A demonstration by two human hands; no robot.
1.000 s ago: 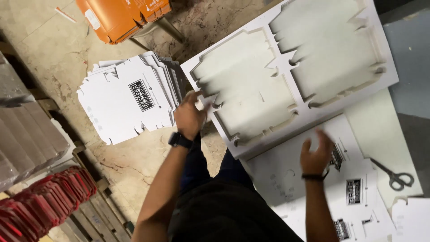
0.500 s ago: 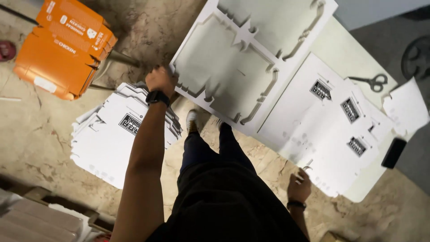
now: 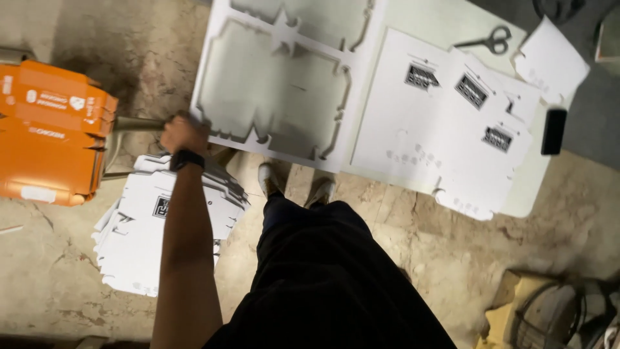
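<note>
Up left of centre, the left hand (image 3: pixel 183 134) pinches the die-cut waste sheet's (image 3: pixel 213 77) lower-left corner; its long axis runs toward the upper right.

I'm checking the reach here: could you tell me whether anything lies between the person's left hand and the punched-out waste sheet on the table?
Nothing visible does. The left hand is already at the lower left corner of the waste sheet, apparently touching its edge. The right hand is out of view.
</note>
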